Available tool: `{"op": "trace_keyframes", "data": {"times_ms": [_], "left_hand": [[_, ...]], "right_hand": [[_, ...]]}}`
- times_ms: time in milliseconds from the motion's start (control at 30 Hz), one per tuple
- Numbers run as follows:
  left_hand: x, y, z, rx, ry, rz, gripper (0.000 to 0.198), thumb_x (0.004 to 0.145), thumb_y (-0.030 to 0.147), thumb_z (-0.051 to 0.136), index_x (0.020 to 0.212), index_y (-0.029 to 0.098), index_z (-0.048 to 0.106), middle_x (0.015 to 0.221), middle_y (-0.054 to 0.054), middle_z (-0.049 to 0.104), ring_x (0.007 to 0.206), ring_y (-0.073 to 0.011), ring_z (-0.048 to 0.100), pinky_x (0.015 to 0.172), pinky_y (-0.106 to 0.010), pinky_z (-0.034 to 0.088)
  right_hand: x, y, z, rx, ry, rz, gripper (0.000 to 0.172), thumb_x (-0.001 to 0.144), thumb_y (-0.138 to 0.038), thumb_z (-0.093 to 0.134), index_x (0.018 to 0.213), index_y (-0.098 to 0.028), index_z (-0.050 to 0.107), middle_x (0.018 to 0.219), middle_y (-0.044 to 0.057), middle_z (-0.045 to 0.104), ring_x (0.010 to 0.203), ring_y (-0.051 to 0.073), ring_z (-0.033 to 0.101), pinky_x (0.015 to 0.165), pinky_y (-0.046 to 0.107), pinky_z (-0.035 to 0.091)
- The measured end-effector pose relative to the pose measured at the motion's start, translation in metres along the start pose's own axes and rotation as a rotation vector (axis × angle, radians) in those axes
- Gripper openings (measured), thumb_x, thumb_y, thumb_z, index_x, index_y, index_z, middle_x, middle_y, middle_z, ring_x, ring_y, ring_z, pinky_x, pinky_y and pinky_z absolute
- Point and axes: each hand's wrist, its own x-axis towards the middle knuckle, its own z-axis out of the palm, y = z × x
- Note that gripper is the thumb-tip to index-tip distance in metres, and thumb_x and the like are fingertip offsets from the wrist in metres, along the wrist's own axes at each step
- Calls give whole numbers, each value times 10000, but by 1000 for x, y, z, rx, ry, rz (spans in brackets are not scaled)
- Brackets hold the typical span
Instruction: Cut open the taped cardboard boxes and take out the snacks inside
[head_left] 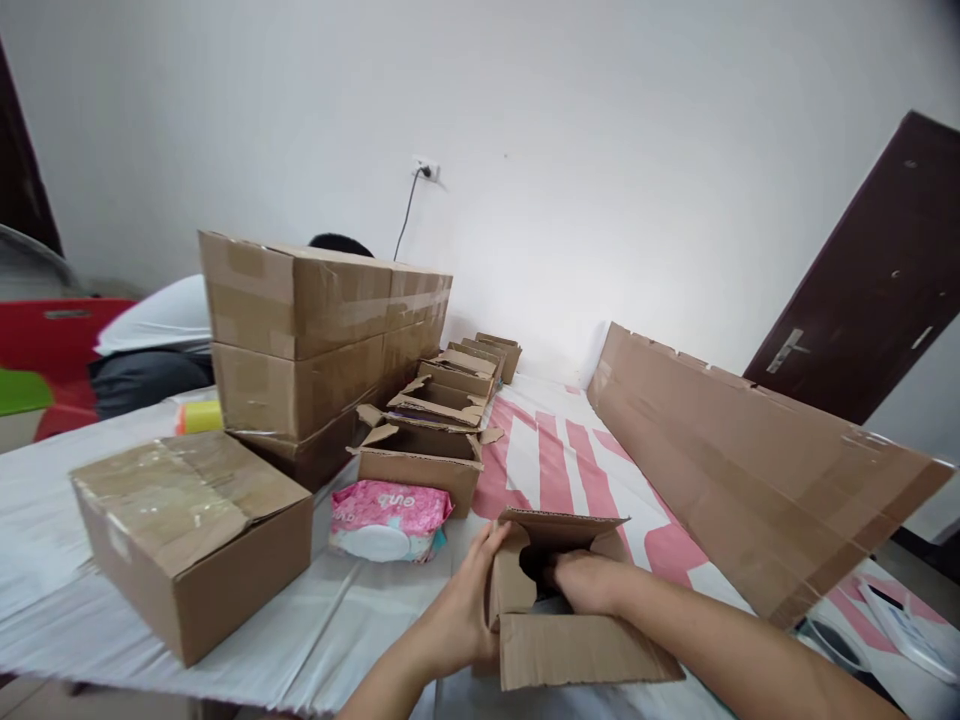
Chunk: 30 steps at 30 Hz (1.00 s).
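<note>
An open cardboard box (589,655) is at the front of the table, its flaps folded outward. My left hand (472,605) grips the box's left side, fingers against the wall. Reaching in through the opening, my right hand (589,583) has its fingers hidden in the dark interior. Something dark lies inside, but I cannot make out what. A pink pack of wipes (391,518) lies just to the left, in front of another open cardboard box (420,470).
A closed, taped box (191,530) is at the left, beside a stack of sealed boxes (330,310). Several open boxes (450,385) run back toward the wall. A tall cardboard panel (735,450) leans along the right. A person in a white sleeve (161,315) sits behind the stack.
</note>
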Motion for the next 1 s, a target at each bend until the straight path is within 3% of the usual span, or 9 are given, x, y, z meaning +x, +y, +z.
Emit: {"op": "trace_keyframes", "data": {"times_ms": [167, 267, 367, 500, 633, 733, 867, 933, 1000], "left_hand": [[2, 0, 3, -137, -64, -10, 1064, 611, 324, 812, 1462, 230, 180, 1528, -168, 227, 1416, -342, 240, 1163, -507, 190], [0, 6, -1, -200, -108, -3, 1127, 585, 427, 835, 1469, 241, 163, 1539, -161, 218, 1423, -344, 220, 1165, -519, 169], [-5, 9, -7, -226, -113, -41, 1219, 549, 513, 840, 1483, 247, 102, 1555, -164, 183, 1435, -346, 181, 1166, -536, 128], [-12, 9, -11, -335, -92, -107, 1250, 566, 635, 773, 1491, 280, 11, 1579, -149, 136, 1447, -334, 149, 1169, -523, 101], [-18, 11, -12, -310, -71, -118, 1274, 566, 680, 741, 1492, 295, -45, 1593, -142, 97, 1453, -339, 119, 1171, -512, 82], [-27, 18, -26, -179, -47, -141, 1305, 555, 689, 739, 1488, 308, -92, 1599, -134, 85, 1455, -344, 100, 1164, -537, 81], [-56, 27, -70, 6, 32, -176, 1241, 556, 660, 750, 1499, 332, 12, 1588, -99, 186, 1440, -361, 165, 1155, -565, 130], [-76, 28, -94, 66, 162, -209, 1168, 555, 688, 720, 1492, 330, 123, 1573, -76, 249, 1424, -384, 207, 1161, -549, 143], [-96, 26, -112, 135, 390, -239, 1046, 582, 736, 649, 1460, 392, 195, 1541, 9, 334, 1411, -387, 242, 1169, -529, 148]], "right_hand": [[-22, -19, -42, -116, 57, -100, 415, 626, -286, 687, 1021, -163, 675, 987, 114, 708, 888, 299, 654, 770, 374, 496], [-57, -27, -69, -101, 316, -139, 485, 625, -269, 646, 1102, -186, 630, 1023, 84, 690, 933, 267, 628, 820, 359, 490], [-97, -15, -71, 36, 679, -106, 482, 669, -231, 599, 1150, -202, 585, 1101, 76, 649, 1016, 242, 586, 876, 339, 472], [-118, 31, -14, 448, 1172, 325, 466, 814, -410, 520, 1233, -207, 496, 1187, 103, 609, 1057, 246, 589, 843, 345, 498], [-95, 70, 74, 840, 1228, 713, 575, 733, -641, 471, 1040, -163, 559, 1047, 133, 669, 990, 300, 620, 847, 410, 503], [-75, 74, 123, 927, 1183, 755, 620, 634, -700, 513, 932, -161, 590, 963, 164, 699, 930, 352, 643, 823, 463, 513], [-63, 58, 159, 850, 1088, 604, 575, 663, -629, 585, 1019, -178, 610, 1067, 147, 690, 1032, 347, 620, 920, 466, 479], [-61, 51, 165, 798, 1070, 556, 546, 685, -568, 607, 1075, -185, 602, 1120, 138, 673, 1085, 343, 598, 959, 469, 457], [-61, 48, 167, 800, 1053, 565, 534, 688, -538, 610, 1088, -184, 597, 1131, 139, 668, 1088, 343, 597, 952, 469, 464]]}}
